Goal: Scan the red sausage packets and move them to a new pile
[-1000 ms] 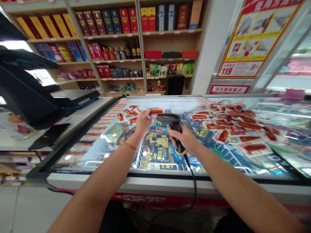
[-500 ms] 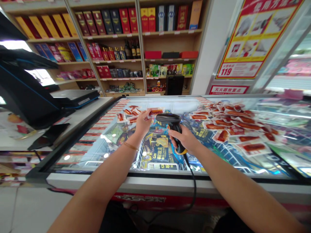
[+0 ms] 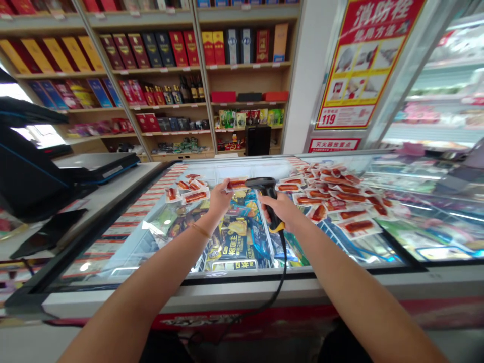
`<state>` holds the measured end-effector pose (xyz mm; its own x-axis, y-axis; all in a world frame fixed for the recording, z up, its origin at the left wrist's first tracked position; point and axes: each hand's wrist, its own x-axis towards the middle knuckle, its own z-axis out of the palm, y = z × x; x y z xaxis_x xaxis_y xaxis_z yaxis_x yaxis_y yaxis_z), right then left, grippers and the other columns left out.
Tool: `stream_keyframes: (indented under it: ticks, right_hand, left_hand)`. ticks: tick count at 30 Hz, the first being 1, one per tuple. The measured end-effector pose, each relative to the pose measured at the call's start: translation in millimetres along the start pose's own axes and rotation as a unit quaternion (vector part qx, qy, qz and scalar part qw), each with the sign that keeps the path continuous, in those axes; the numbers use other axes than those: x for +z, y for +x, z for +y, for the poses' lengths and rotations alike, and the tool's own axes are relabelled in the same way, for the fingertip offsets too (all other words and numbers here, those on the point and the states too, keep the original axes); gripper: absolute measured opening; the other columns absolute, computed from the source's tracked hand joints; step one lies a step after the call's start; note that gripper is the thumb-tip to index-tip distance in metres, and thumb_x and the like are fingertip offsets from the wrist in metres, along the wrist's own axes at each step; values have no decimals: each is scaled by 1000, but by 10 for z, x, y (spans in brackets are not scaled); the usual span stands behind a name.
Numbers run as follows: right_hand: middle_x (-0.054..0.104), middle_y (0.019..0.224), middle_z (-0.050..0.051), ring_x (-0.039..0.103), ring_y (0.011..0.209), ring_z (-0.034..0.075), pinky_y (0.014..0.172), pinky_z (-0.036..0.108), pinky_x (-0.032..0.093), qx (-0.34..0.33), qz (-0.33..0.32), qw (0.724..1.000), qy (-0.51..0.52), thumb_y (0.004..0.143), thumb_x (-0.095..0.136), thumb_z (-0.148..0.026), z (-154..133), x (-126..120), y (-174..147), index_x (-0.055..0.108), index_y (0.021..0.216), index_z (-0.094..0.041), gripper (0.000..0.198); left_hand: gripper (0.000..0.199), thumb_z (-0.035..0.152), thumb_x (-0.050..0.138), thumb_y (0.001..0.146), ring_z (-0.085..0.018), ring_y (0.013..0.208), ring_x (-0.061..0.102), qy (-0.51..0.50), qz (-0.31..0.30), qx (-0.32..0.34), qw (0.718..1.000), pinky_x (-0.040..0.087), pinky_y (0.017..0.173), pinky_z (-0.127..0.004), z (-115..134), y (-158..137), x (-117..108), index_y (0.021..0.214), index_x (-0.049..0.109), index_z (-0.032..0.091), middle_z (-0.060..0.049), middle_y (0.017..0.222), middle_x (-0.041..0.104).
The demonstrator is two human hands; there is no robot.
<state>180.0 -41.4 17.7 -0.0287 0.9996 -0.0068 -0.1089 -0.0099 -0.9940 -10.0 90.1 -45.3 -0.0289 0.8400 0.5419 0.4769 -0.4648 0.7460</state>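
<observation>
My left hand (image 3: 221, 197) pinches the left end of a vacuum-packed sausage (image 3: 237, 184) above the glass top of a chest freezer (image 3: 132, 239). A black and yellow barcode scanner (image 3: 269, 194) is gripped in my right hand (image 3: 282, 209), its head close to the right end of that sausage pack. The scanner's black cable (image 3: 283, 267) hangs down over the freezer's front. Several sausage packs (image 3: 194, 195) lie on the glass left of my left hand. A larger heap of like packs (image 3: 340, 194) spreads over the glass to the right.
Bagged frozen goods (image 3: 234, 242) show through the glass. A black-screened checkout machine (image 3: 26, 166) and a flat scale (image 3: 98, 166) stand on the left counter. Behind the freezer are shelves (image 3: 159, 106) of boxes and bottles, and a red-yellow poster (image 3: 363, 70) on the wall.
The view has swung right and slightly upward, so most things sit further left in the picture. Both hands keep their hold, with the scanner still near the sausage pack.
</observation>
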Motion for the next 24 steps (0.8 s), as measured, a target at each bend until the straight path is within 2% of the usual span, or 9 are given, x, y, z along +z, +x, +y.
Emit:
stream_keyframes:
  ticks: [3,5,9,11,13,16,18,21,24]
  right_hand:
    - [52,53,-4,47,37,9,34,21,39,-21,59,998,5,75,69,-27,-178,-354,-86,51,79,-19,20]
    - [52,52,-4,47,37,9,34,21,38,-24,103,994,11,76,67,-25,-263,-627,-153,50,77,-19,18]
    - [53,51,-2,47,37,9,34,21,40,-26,195,980,21,78,64,-21,-336,-1119,-269,49,73,-18,16]
    - [54,51,-2,48,38,9,34,21,40,-33,227,973,19,79,63,-20,-332,-1283,-307,51,74,-17,13]
    - [54,51,-2,49,38,9,35,21,40,-35,237,971,20,79,63,-20,-311,-1372,-328,52,75,-17,12]
    - [54,52,-2,49,38,10,35,22,41,-36,228,973,20,77,65,-21,-273,-1349,-327,53,77,-17,13]
    - [53,50,-2,47,37,10,35,22,41,-24,218,976,13,77,65,-21,-258,-1232,-300,52,74,-17,14]
    - [52,48,-3,45,35,9,34,22,40,-10,192,981,10,77,65,-22,-240,-946,-213,51,72,-18,16]
    - [52,49,-4,46,36,9,33,20,37,-5,155,988,20,76,66,-22,-204,-610,-76,51,75,-18,16]
  left_hand:
    - [53,15,63,72,-19,91,63,-51,-16,9,999,50,87,-34,294,77,429,125,63,17,-10,112,66]
    - [52,12,62,71,-21,97,63,-45,-40,20,998,48,92,-36,529,115,764,124,64,16,-12,114,65]
    - [51,9,61,73,-25,101,63,-31,-135,19,990,47,95,-37,975,111,1394,124,63,12,-16,119,64]
    - [53,13,64,74,-28,110,61,-21,-200,26,979,44,99,-39,1157,72,1603,126,61,13,-17,125,62]
    - [58,21,67,75,-35,128,48,21,-243,15,970,36,107,-46,1297,25,1701,132,57,17,-19,139,52]
    - [68,39,65,79,-42,145,12,107,-256,-6,961,20,111,-58,1389,-33,1644,142,45,23,-19,156,23]
    - [74,49,59,81,-40,146,2,144,-255,-10,956,17,112,-58,1351,-50,1491,147,37,24,-17,159,15]
    - [77,52,52,84,-37,147,7,190,-229,-47,954,19,114,-53,1152,-35,1129,149,30,19,-16,158,20]
    - [71,47,51,85,-36,145,16,236,-165,-91,953,22,114,-53,853,19,635,147,34,18,-14,155,29]
